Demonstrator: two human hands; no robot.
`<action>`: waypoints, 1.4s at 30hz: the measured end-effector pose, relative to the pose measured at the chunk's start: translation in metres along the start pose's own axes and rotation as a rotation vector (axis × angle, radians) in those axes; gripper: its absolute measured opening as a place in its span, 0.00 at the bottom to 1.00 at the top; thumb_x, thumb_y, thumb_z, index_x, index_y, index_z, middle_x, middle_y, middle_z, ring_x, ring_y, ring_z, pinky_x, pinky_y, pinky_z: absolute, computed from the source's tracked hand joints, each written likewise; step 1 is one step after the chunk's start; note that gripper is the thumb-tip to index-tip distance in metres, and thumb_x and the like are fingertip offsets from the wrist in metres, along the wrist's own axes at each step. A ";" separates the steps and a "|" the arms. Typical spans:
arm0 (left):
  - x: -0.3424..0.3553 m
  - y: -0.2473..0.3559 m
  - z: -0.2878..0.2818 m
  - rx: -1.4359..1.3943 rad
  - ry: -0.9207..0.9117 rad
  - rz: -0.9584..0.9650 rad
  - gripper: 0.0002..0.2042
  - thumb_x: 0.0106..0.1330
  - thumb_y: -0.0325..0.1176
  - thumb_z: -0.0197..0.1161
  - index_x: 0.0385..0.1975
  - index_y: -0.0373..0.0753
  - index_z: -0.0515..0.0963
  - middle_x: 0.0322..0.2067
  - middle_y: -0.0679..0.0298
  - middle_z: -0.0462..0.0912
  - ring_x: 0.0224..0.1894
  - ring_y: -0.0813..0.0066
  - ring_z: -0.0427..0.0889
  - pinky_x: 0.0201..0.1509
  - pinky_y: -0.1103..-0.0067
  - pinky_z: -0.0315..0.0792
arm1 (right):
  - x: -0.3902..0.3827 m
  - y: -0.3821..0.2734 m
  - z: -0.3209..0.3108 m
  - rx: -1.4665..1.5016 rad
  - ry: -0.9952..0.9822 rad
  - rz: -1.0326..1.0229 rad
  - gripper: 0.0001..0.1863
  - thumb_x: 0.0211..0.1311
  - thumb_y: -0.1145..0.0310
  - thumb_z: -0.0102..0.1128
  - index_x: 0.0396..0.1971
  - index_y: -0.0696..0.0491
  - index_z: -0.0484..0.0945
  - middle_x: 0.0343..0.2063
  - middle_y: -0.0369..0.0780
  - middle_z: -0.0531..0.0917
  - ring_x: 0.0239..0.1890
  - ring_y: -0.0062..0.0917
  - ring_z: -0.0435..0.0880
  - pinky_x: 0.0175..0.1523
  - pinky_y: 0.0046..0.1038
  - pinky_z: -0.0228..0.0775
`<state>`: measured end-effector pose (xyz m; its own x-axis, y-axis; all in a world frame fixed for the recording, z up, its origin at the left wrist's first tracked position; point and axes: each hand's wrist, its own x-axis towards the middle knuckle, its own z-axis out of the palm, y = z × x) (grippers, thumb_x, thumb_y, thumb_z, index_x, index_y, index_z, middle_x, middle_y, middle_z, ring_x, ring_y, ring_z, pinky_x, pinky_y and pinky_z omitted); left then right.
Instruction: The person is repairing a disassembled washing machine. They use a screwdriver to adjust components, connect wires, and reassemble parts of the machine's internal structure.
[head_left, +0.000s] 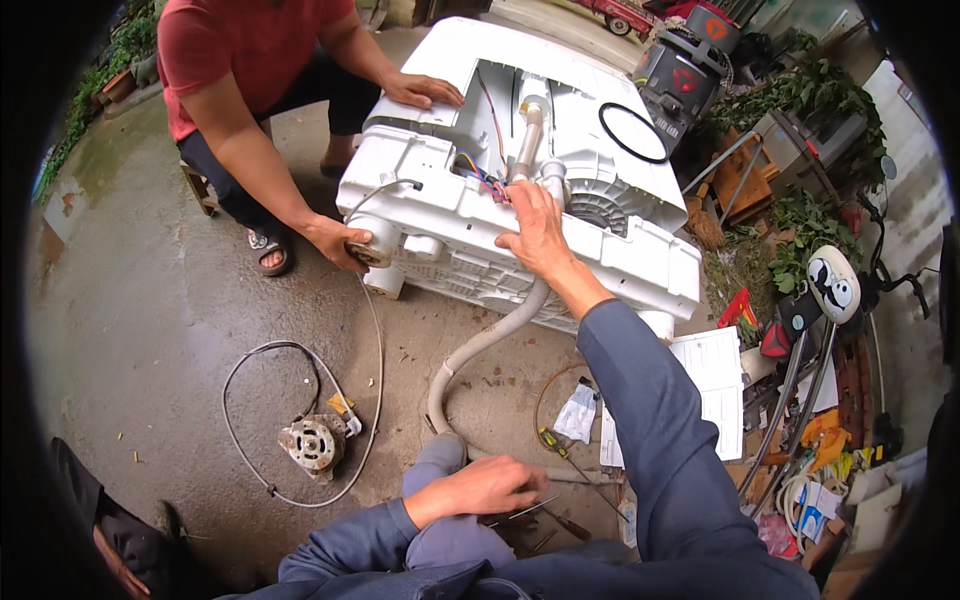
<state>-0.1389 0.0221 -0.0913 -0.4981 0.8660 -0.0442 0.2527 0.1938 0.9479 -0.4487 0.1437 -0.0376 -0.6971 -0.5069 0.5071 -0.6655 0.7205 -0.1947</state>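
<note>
A white washing machine body (pixel 470 232) lies tipped over, its open underside exposing pipes and coloured wires (pixel 490 186). My right hand (pixel 540 232) rests on its edge beside the wires, thumb apart and fingers stretched out toward the drain pipe (pixel 531 135). A grey corrugated hose (pixel 480 343) runs from the machine down to the floor by my knee. My left hand (pixel 482 490) lies on my knee with curled fingers; whether it holds something is hidden. Thin metal rods (pixel 522 508) show just below it. A screwdriver (pixel 552 440) lies on the floor nearby.
Opposite, a person in a red shirt (pixel 240 50) has both hands on the machine. A motor (pixel 315 443) with a looped cable lies on the floor at left. A plastic bag (pixel 576 412), paper sheets (pixel 715 375) and a scooter (pixel 832 285) are to the right.
</note>
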 end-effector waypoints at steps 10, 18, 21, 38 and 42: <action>0.090 -0.039 -0.317 1.240 0.732 -0.015 0.59 0.39 0.37 0.83 0.76 0.39 0.53 0.73 0.50 0.60 0.79 0.52 0.53 0.82 0.53 0.44 | 0.002 -0.001 0.004 0.006 0.013 -0.078 0.31 0.52 0.72 0.73 0.58 0.59 0.72 0.58 0.51 0.74 0.66 0.47 0.70 0.74 0.51 0.54; 0.084 -0.046 -0.331 1.166 0.603 0.024 0.50 0.32 0.39 0.85 0.62 0.37 0.67 0.64 0.52 0.68 0.73 0.52 0.61 0.83 0.58 0.46 | -0.068 0.038 -0.062 -0.181 0.286 0.251 0.32 0.66 0.61 0.66 0.67 0.53 0.69 0.68 0.52 0.69 0.71 0.44 0.66 0.78 0.49 0.53; 0.085 -0.049 -0.324 1.261 0.631 -0.012 0.53 0.31 0.39 0.85 0.66 0.40 0.65 0.66 0.53 0.67 0.74 0.54 0.61 0.83 0.57 0.45 | -0.155 0.096 -0.110 -0.324 0.561 0.715 0.34 0.70 0.63 0.61 0.71 0.58 0.60 0.71 0.50 0.63 0.72 0.43 0.63 0.75 0.46 0.57; 0.075 -0.085 -0.332 1.416 0.866 -0.014 0.54 0.30 0.35 0.84 0.66 0.43 0.64 0.69 0.56 0.63 0.77 0.50 0.54 0.82 0.56 0.45 | -0.216 0.150 -0.097 1.295 0.639 1.341 0.46 0.60 0.42 0.69 0.71 0.53 0.61 0.68 0.52 0.66 0.70 0.54 0.65 0.67 0.66 0.62; 0.086 -0.077 -0.330 1.403 0.808 -0.085 0.58 0.29 0.38 0.87 0.69 0.44 0.61 0.70 0.58 0.62 0.77 0.53 0.54 0.83 0.59 0.46 | -0.202 0.173 -0.097 1.262 0.673 1.331 0.44 0.59 0.42 0.69 0.69 0.50 0.64 0.66 0.50 0.70 0.66 0.52 0.70 0.63 0.62 0.67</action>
<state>-0.4754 -0.0706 -0.0639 -0.7181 0.4637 0.5189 0.4954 0.8643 -0.0868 -0.3968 0.4163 -0.0920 -0.8394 0.4391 -0.3204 0.1218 -0.4225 -0.8981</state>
